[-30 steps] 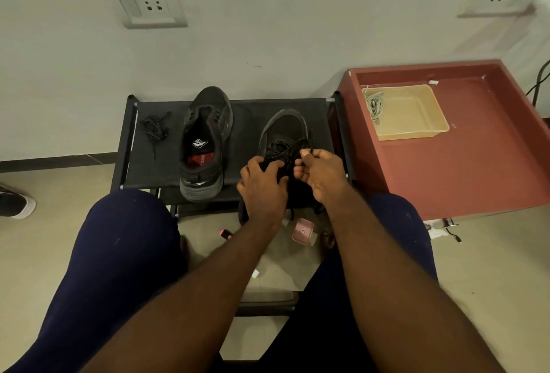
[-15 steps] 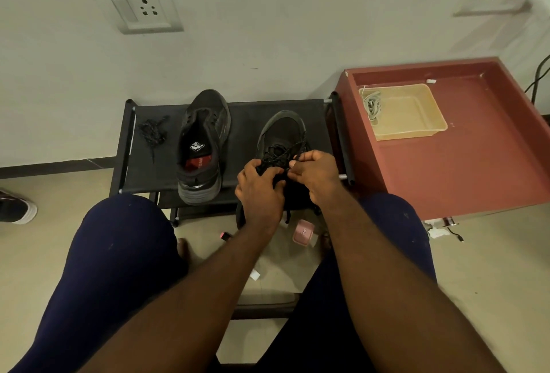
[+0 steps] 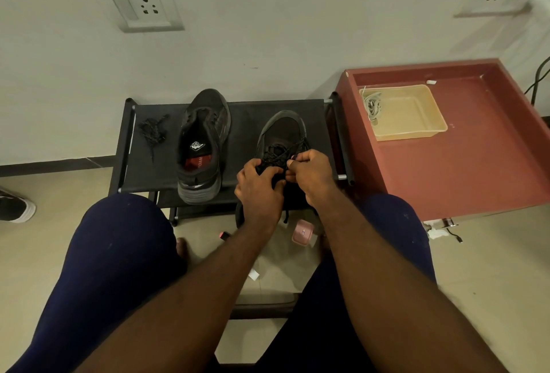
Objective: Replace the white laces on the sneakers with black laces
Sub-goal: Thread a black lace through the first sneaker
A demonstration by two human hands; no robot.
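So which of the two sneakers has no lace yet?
The left sneaker, unlaced, its insole showing; the right sneaker carries a black lace.

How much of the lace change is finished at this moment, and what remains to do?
Done: pale laces lie in the tray, so the old ones look removed. In hand: the left hand grips the near sneaker while the right hand pinches its black lace, only partly threaded. Left: the other sneaker shows no lace, and a spare black lace waits on the rack.
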